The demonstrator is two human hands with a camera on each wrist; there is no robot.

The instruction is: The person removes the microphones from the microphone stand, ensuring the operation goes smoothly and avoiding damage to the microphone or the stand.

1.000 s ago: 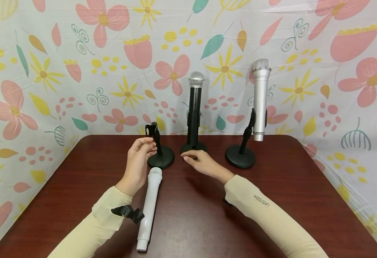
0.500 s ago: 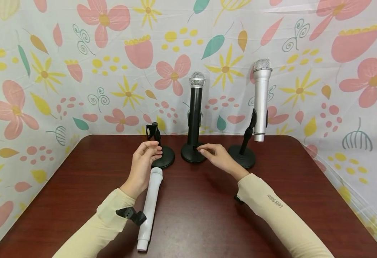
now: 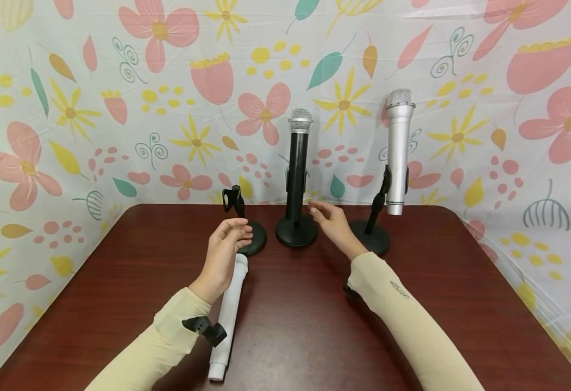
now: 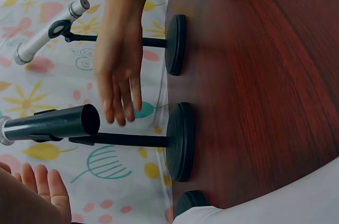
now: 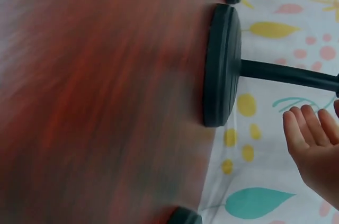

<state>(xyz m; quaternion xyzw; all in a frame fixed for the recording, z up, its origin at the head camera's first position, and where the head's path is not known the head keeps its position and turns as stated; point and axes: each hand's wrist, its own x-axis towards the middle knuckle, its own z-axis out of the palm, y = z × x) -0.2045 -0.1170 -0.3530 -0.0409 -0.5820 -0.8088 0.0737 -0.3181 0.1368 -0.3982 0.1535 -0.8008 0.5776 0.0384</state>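
My left hand (image 3: 223,258), fingers loosely bent, hovers in front of an empty black microphone stand (image 3: 253,239). Beneath that hand and wrist a white microphone (image 3: 228,317) lies on the table. To the right of a black microphone (image 3: 296,174) with a silver mesh head, my right hand (image 3: 336,228) is held up and holds nothing. This microphone sits tilted in the clip of the middle stand (image 3: 296,232). In the left wrist view the fingers of my right hand (image 4: 121,68) hang fairly straight, apart from the middle stand.
A silver microphone (image 3: 399,157) stands in the clip of the right stand (image 3: 370,239), close behind my right hand. The dark red wooden table (image 3: 295,326) ends at a floral cloth backdrop (image 3: 265,65).
My right hand has moved from the front of the middle stand's base to its right side and slightly up. My left hand has drifted a little right and down. The microphones stay put.
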